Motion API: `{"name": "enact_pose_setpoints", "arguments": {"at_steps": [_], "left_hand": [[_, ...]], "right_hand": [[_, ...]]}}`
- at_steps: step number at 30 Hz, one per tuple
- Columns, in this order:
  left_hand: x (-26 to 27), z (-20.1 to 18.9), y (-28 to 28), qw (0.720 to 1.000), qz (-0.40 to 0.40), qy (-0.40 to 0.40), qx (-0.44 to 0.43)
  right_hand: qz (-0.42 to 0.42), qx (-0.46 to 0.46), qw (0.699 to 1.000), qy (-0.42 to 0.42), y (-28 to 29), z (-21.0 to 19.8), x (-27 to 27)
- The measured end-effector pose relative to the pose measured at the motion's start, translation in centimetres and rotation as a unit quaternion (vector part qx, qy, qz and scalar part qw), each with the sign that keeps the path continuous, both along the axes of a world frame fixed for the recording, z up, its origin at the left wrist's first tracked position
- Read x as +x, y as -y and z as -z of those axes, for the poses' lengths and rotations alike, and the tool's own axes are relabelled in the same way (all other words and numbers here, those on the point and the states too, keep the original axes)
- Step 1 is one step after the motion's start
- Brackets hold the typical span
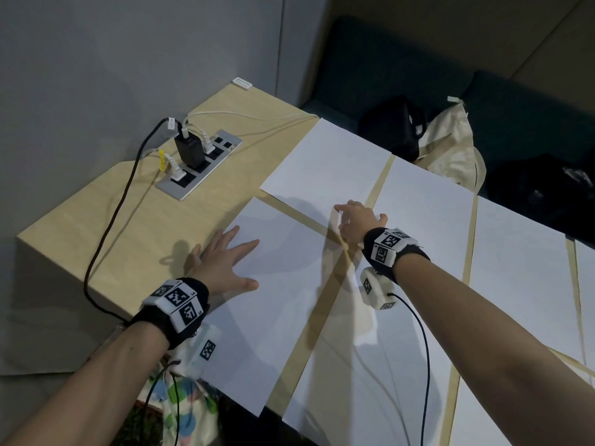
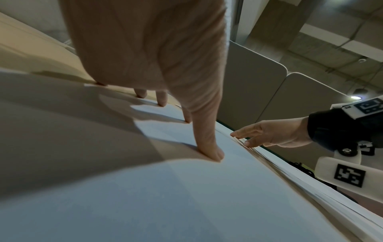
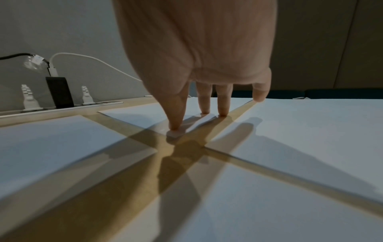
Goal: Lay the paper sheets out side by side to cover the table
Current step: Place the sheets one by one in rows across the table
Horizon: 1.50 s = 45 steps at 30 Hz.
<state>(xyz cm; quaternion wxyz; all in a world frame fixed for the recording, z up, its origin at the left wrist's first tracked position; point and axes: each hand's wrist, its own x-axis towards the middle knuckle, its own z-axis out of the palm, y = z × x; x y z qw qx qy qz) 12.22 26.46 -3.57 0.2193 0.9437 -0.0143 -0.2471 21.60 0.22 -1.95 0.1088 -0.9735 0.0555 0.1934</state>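
Plainly, the left hand (image 1: 222,265) is laid flat on the near-left paper sheet (image 1: 277,304), its fingers straight and fanned apart, with the thumb stretched out to the side; in the left wrist view the fingertips (image 2: 213,153) are seen pressed down onto the white surface, nothing being gripped. The right hand (image 1: 354,225) is held arched over the near corner of the far-left paper sheet (image 1: 328,162), where four sheets almost meet. Its fingers are bent down and slightly parted, and in the right wrist view three fingertips (image 3: 176,126) are seen touching that corner, while the remaining finger is raised above the gap beside it; the paper is touched from above and is not pinched. The other paper sheets (image 1: 425,214) are laid flat in rows on the table (image 1: 135,220), side by side, with narrow strips of bare wood shown between neighbouring edges. The left part of the tabletop is not covered by paper. A power strip (image 1: 199,165) is set into that bare part, with a black adapter (image 1: 190,149) and several white plugs inserted, and a black cable (image 1: 109,226) is trailed from it over the near-left edge. Beyond the far edge of the table a black bag (image 1: 392,127) and a cream cloth bag (image 1: 454,146) are seen on dark seating.
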Motion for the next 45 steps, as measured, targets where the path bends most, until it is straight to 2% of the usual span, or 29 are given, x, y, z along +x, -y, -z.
{"name": "enact_pose_setpoints", "arguments": {"at_steps": [45], "left_hand": [[0.00, -0.15, 0.46, 1.000, -0.009, -0.007, -0.002]], "right_hand": [[0.004, 0.008, 1.000, 0.005, 0.08, -0.21, -0.18]]}}
